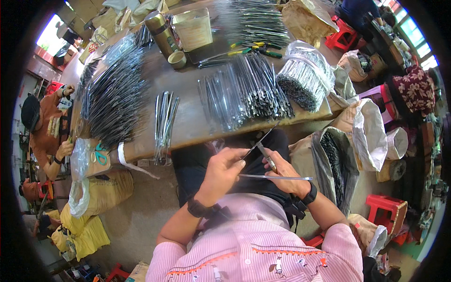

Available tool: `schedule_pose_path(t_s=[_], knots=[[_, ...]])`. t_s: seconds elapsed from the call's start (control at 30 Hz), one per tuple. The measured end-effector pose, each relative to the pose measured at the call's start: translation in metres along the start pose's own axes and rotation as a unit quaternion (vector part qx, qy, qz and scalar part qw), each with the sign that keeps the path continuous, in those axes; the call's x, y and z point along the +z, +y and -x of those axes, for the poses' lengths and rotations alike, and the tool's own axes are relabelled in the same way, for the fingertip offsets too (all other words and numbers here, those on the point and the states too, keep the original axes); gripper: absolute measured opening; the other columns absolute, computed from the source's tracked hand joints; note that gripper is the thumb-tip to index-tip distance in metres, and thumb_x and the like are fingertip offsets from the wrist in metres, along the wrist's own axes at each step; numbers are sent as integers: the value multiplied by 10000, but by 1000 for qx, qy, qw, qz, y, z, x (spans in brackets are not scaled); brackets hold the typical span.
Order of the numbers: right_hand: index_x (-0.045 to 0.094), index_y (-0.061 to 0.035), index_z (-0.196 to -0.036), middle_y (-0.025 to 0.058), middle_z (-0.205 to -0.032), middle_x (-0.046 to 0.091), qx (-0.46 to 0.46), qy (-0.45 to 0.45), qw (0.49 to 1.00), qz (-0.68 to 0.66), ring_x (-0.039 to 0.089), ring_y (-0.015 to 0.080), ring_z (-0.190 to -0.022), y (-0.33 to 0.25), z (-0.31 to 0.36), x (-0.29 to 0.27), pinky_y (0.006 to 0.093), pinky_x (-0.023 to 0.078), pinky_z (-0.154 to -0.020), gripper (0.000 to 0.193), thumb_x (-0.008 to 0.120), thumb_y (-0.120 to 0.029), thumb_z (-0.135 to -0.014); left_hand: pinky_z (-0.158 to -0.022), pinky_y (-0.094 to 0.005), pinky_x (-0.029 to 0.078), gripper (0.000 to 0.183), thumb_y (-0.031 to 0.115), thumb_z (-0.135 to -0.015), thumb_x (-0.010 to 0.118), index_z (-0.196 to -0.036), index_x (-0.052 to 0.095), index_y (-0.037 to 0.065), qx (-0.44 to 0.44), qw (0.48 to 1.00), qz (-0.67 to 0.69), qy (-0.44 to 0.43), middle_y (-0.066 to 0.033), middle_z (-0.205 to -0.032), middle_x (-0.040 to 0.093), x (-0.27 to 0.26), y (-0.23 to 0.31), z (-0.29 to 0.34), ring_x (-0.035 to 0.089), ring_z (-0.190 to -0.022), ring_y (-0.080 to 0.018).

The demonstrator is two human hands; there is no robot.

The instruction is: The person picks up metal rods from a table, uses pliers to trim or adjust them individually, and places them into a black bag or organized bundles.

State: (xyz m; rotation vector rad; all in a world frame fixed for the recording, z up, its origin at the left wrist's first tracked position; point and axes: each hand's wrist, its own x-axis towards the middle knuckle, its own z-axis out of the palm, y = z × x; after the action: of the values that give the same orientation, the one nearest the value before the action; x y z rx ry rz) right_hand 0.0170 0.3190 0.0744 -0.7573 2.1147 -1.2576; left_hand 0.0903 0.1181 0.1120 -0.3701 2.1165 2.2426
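Observation:
My left hand is closed, thumb against fingers, on a thin dark metal strip that slants up to the right over my lap. My right hand grips a short grey metal hand tool; its narrow end comes close to the strip, and I cannot tell whether they touch. A second, brighter metal strip runs level from near my left fingers past my right palm. How it is held is hidden. On the table ahead lie a small bunch of strips and a wider row of strips.
A large heap of strips covers the table's left side, near teal-handled scissors. A plastic-wrapped bundle, a flask, a cup and pliers stand or lie farther back. Open sacks flank my right; another person sits left.

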Motion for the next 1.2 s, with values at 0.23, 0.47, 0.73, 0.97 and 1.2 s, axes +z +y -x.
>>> schedule_pose_path(t_s=[0.23, 0.47, 0.73, 0.97, 1.2], knots=[[305, -61, -1359, 183, -1072, 500, -42, -8, 981, 187, 530, 366, -961, -10, -3, -18, 396, 457, -815, 674, 554, -75, -733, -501, -161, 432, 261, -28, -842, 560, -1087, 636, 21, 3, 1000, -17, 1, 15, -820, 481, 2, 4, -3, 482, -632, -34], [352, -33, -1337, 198, -1082, 534, -22, -43, 981, 185, 550, 375, -940, -16, -5, -20, 406, 461, -800, 637, 548, -86, -734, -499, -161, 433, 254, -21, -847, 561, -1087, 633, 23, -1, 1000, -13, 4, 14, -811, 515, 0, 5, -3, 489, -636, -30], [406, -16, -1300, 219, -1020, 567, -66, 6, 980, 186, 567, 387, -890, -13, -8, -18, 411, 464, -784, 582, 534, -93, -738, -499, -156, 431, 246, -12, -853, 562, -1088, 628, 23, -13, 1000, 4, 4, 8, -795, 564, -1, 6, -1, 495, -628, -25], [580, -32, -1045, 214, -714, 584, -31, 16, 985, 171, 583, 404, -702, -33, -8, -22, 435, 467, -654, 315, 547, -98, -739, -488, -157, 422, 239, 4, -857, 568, -1091, 621, 17, -48, 998, 47, -8, 14, -757, 570, -2, 6, 0, 486, -601, -20], [583, -37, -952, 216, -709, 587, -24, -7, 981, 193, 576, 407, -698, -27, -9, -21, 458, 460, -636, 241, 550, -147, -740, -598, -207, 447, 299, 105, -865, 614, -1141, 590, -8, 31, 998, -51, -12, -22, -878, 499, -4, 7, 4, 503, -691, -71]])
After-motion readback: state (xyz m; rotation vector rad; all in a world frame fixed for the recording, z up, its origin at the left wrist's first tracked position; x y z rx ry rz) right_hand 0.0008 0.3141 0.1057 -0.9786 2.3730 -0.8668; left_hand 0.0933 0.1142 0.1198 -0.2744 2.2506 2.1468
